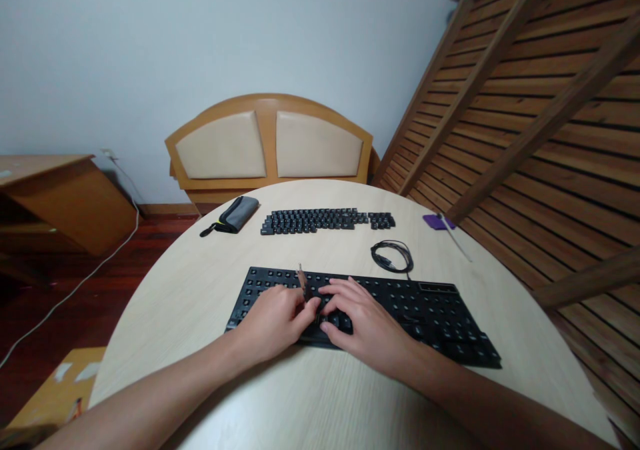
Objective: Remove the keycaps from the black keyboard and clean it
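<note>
On pale round table (185,330) | keyboard (425,310) | headboard (270,143) beyond | slatted wood (530,123) right

The left hand (277,318) is hiding the near end of a slim brown tool (303,283), whose tip is showing too small to make out. The right hand (364,323) is covering part of the keyboard (407,305). Markings on the loose keycaps (315,219) are blurring. The desk (65,203) is running out of view at left, the slatted wooden frame (545,113) at right.

I see matt plastic keyboard (405,308). Beyond it, fabric-looking pouch (241,213), plastic keycaps (313,220). Beneath it, smooth wood-grain tabletop (330,397). Right of it, unpolished-looking wooden slats (530,110).
</note>
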Available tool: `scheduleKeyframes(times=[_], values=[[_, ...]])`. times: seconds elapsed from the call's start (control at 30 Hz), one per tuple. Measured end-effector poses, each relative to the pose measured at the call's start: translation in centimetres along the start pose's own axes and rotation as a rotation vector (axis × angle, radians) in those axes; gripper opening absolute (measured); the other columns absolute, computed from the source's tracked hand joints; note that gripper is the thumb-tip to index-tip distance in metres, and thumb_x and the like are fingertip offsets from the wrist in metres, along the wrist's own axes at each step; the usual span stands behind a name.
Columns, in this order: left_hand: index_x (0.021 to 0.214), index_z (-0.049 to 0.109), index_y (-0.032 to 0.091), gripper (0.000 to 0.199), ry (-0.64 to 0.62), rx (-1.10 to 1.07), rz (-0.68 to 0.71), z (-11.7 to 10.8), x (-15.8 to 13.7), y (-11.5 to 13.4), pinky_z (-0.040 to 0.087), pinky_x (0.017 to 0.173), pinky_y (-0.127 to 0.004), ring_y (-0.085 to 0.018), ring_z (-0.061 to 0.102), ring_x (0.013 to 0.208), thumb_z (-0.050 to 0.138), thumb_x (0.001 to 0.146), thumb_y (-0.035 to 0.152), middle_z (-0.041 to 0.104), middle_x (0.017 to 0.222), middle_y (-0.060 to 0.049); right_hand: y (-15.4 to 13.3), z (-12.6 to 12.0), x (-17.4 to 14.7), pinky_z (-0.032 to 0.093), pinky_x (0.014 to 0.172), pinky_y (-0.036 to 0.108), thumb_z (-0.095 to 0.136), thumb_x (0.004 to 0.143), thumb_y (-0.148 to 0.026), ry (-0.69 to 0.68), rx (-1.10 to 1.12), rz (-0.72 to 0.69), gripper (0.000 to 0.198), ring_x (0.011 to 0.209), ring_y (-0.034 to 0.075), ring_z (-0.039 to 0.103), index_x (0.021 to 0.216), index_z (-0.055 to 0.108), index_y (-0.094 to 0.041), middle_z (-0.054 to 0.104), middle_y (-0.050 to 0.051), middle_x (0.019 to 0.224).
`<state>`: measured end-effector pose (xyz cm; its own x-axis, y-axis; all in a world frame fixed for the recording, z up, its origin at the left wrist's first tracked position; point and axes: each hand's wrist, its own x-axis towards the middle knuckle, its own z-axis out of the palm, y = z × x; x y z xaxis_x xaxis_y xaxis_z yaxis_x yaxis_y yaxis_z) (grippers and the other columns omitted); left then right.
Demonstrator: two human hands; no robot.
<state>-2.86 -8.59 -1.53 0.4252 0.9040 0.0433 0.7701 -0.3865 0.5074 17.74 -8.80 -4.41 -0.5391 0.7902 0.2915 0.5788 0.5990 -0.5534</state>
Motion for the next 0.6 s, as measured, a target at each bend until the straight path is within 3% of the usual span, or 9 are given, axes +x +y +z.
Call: scheduleKeyframes(times=[0.2,0.6], values=[[0.058,0.057,0.017,0.046,-0.036,-0.120,-0.075,0.05,0.09,0.19,0.026,0.048,-0.026,-0.012,0.048,0.045,0.042,0.097,0.037,0.061,0.052,-0.002,-0.06,-0.04,-0.02,0.028,0.117,0.054,0.069,0.085,-0.023,-0.009,-0.004,0.005,0.009,0.129,0.026,0.052,0.093,0.065,-0.022,0.066,0.008,0.128],[0.057,0.059,0.017,0.048,-0.057,-0.095,-0.036,0.26,0.06,0.08,0.029,0.048,-0.025,-0.013,0.052,0.045,0.042,0.097,0.037,0.063,0.053,-0.004,-0.21,-0.01,0.01,0.028,0.118,0.052,0.066,0.081,-0.017,-0.014,-0.005,0.001,0.011,0.126,0.024,0.055,0.092,0.064,-0.022,0.067,0.007,0.124]])
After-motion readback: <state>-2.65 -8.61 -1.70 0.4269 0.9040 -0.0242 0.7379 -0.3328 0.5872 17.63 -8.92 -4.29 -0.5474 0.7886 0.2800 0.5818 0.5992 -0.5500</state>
